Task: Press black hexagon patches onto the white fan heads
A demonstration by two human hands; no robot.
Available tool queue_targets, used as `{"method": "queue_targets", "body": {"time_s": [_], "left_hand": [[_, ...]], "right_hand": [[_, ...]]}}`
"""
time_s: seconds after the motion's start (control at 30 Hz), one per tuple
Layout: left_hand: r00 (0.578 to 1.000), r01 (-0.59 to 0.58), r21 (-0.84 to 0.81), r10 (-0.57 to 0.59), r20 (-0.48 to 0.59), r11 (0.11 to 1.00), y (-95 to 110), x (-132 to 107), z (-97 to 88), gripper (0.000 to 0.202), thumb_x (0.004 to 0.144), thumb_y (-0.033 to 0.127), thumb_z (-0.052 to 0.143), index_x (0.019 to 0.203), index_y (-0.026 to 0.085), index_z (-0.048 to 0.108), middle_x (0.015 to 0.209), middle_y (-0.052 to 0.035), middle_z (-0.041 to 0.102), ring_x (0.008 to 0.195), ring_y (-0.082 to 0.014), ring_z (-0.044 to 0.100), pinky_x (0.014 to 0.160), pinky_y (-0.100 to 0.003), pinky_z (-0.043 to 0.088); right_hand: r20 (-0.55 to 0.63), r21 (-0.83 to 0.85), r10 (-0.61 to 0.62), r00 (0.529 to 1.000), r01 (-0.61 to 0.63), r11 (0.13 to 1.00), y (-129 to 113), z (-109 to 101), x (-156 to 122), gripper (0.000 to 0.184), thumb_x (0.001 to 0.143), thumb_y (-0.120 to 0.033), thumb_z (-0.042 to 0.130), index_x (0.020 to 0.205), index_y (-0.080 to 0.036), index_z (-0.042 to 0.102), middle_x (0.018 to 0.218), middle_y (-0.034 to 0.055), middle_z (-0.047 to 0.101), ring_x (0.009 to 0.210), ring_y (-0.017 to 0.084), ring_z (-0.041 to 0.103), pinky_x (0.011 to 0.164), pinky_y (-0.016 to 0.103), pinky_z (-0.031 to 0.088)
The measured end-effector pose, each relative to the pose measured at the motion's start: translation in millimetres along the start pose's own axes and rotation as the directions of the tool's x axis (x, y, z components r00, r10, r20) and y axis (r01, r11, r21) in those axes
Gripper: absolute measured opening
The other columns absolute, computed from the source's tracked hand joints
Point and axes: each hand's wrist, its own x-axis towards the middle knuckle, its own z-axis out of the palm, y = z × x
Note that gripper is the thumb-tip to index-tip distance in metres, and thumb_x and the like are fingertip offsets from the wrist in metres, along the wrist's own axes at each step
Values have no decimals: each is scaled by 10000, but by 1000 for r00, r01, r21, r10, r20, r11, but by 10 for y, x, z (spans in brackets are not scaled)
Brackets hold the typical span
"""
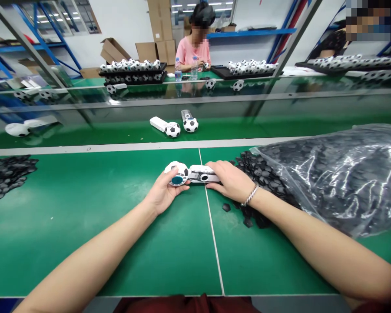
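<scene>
Our left hand (163, 191) pinches the soccer-patterned ball (180, 168), our right hand (232, 179) the white handle (199, 169); twisting might crack the joint (189, 174) between.

In mid-frame a white handheld device (195, 169) has a soccer-ball head (183, 167) patched black on white with a teal disc (177, 180), against a green desk (101, 243) striped by a white line (215, 243), with black pentagonal pieces (256, 167) at right, a pink shirt (184, 50) and blue shelf (252, 33) up top.
</scene>
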Motion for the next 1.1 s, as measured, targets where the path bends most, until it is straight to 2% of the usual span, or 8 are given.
{"method": "queue_targets", "body": {"time_s": [0.13, 0.23, 0.73, 0.97, 1.1], "left_hand": [[999, -50, 73, 51, -15, 996, -28, -20, 25, 406, 620, 110, 724, 977, 130, 533, 828, -50, 628, 691, -147, 634, 639, -236, 537], [998, -51, 97, 54, -26, 994, -36, -25, 45, 490, 591, 57, 731, 1015, 145, 502, 825, -39, 624, 702, -136, 626, 657, -241, 534], [996, -76, 120, 81, -34, 990, -70, -30, 42, 358, 663, 174, 718, 953, 128, 513, 884, -47, 606, 723, -126, 610, 717, -284, 532], [996, -84, 97, 88, -33, 992, -70, -12, 43, 331, 688, 196, 702, 958, 125, 523, 893, -52, 609, 719, -128, 611, 715, -291, 533], [996, -81, 82, 84, -26, 993, -63, -18, 45, 322, 689, 195, 701, 947, 124, 522, 888, -48, 610, 731, -135, 618, 731, -299, 531]], "right_hand": [[7, 3, 8, 1000, -8, 1000, -5, 4, 6, 422, 783, -366, 569, 1115, -127, 463, 979, 124, 559, 855, 244, 494, 760, 367, 421], [17, 15, 11, 1000, -11, 1000, -7, -5, 12, 424, 787, -357, 566, 1129, -131, 459, 980, 121, 557, 866, 243, 493, 771, 363, 417], [8, 94, 4, 1000, -4, 996, 62, -13, 23, 463, 751, -346, 610, 1141, -156, 446, 1000, 100, 560, 892, 239, 505, 795, 361, 417], [11, 31, 55, 998, -56, 998, 83, 27, 12, 570, 752, -391, 599, 1211, -116, 402, 1051, 132, 556, 936, 263, 508, 819, 395, 411], [33, 23, 75, 997, -76, 997, 83, 25, 8, 498, 771, -408, 570, 1164, -133, 436, 1035, 133, 558, 929, 264, 514, 805, 399, 409]]}}
